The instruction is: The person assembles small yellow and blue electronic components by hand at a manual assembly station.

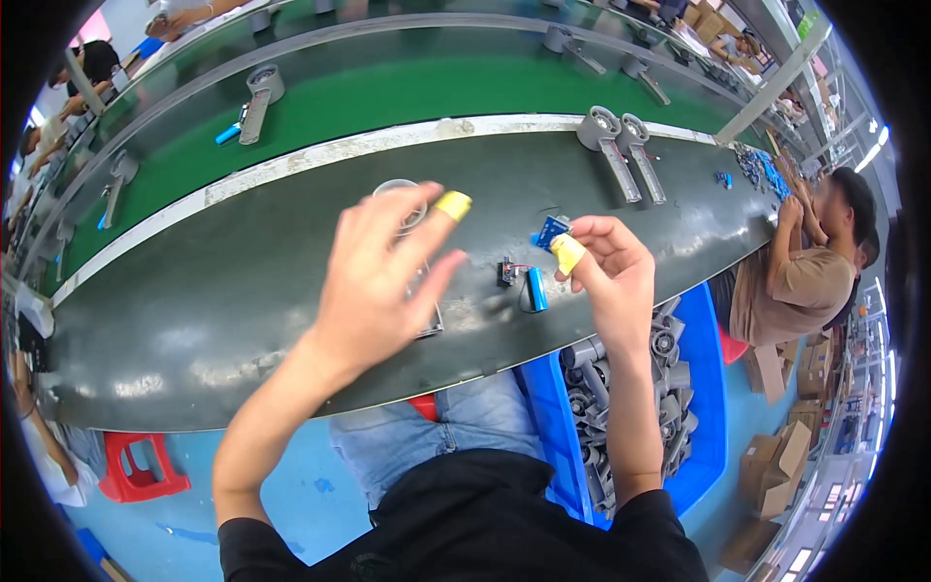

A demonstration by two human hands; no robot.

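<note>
1. The person sits at a long, dark grey curved tabletop point(242, 291), with both bare forearms coming up from the lower edge of the view.
2. The left hand point(378, 276) hovers above the tabletop with its fingers spread loosely and nothing gripped; a strip of yellow tape wraps its index fingertip.
3. Just beyond that hand's fingertips stands a small clear round plastic cup point(396, 191), partly covered by the fingers.
4. The right hand point(611, 276) is raised beside it, its thumb, also taped yellow, and forefinger pinching a small blue circuit board point(551, 231).
5. From that board thin wires hang down to a blue cylindrical battery cell point(536, 288), which lies near the right hand, and to a small black component point(506, 272) just beside the cell.
6. At the person's right knee stands a blue plastic bin point(555, 417) filled with grey plastic housings point(669, 378).
7. Farther along the tabletop two grey long-handled plastic devices point(621, 150) lie side by side.
8. Beyond the tabletop runs a green conveyor belt point(407, 97), carrying another grey device point(260, 97).
9. At the right, a co-worker in a tan shirt point(786, 286) leans over the same tabletop, hands raised.
10. A red plastic stool point(136, 466) stands on the blue floor at lower left.
</note>
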